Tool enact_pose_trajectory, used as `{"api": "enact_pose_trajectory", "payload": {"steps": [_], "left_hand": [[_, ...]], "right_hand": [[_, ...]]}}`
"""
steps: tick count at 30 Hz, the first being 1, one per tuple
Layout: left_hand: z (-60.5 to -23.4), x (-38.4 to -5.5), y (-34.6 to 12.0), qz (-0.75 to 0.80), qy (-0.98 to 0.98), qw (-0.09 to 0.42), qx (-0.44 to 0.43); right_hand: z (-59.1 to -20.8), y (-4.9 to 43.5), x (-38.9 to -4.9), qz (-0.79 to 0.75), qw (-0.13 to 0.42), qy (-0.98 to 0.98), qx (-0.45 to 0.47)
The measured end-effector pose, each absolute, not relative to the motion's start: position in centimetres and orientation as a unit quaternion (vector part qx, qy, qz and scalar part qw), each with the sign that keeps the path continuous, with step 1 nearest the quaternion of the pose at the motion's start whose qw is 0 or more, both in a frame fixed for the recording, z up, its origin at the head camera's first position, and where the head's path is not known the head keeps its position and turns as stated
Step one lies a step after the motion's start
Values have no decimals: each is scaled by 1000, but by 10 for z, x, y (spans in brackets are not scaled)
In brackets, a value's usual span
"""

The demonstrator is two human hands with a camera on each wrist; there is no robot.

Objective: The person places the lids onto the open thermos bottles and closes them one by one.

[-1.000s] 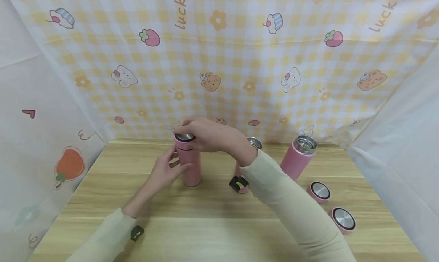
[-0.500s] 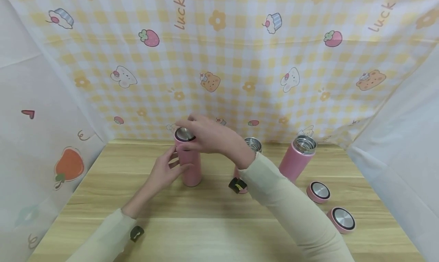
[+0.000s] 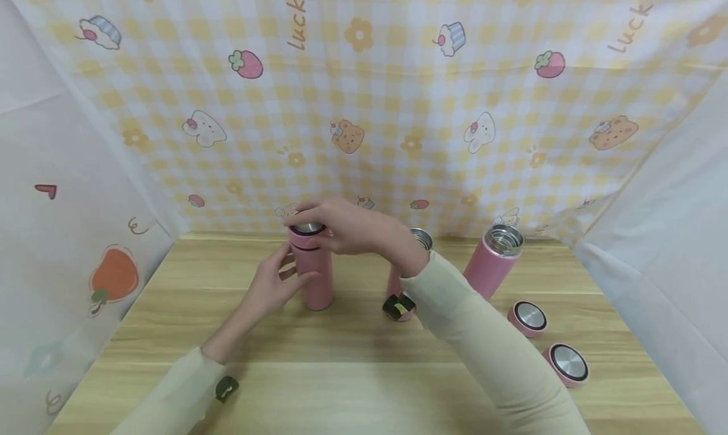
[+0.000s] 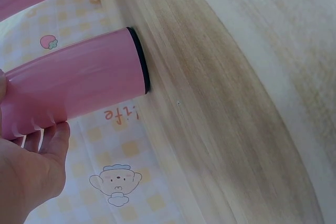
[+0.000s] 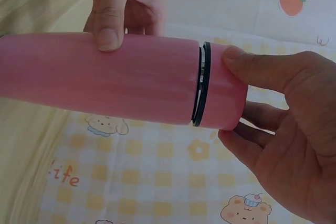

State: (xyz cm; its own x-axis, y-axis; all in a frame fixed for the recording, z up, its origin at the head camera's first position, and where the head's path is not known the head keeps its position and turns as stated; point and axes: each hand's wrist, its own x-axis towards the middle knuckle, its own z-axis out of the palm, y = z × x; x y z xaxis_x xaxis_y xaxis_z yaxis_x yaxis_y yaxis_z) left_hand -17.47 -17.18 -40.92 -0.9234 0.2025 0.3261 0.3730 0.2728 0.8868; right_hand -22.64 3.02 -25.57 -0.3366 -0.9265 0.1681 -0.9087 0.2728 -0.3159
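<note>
Head cam looks fwd/down over tbl (image 3: 318, 391) from farther back, L wrist cam close on base (image 4: 139, 61) of pink btl (image 4: 79, 77), R wrist cam close on its cap (image 5: 226, 90), both sharing L hand (image 4: 31, 177).

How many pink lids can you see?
3: the held lid in the right hand; the far lid and near lid on the table at right. Others may be hidden.
</note>
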Motion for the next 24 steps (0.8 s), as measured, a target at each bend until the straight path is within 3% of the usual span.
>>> {"api": "enact_pose_trajectory", "payload": {"steps": [13,24], "left_hand": [[-408,-175,-173,-575,-795,74,-177],[-409,-175,-173,-577,-792,72,-185]], "right_hand": [[-257,23,-219,-143,-54,803,-576],[-260,27,-223,-158,-57,794,-584]]}}
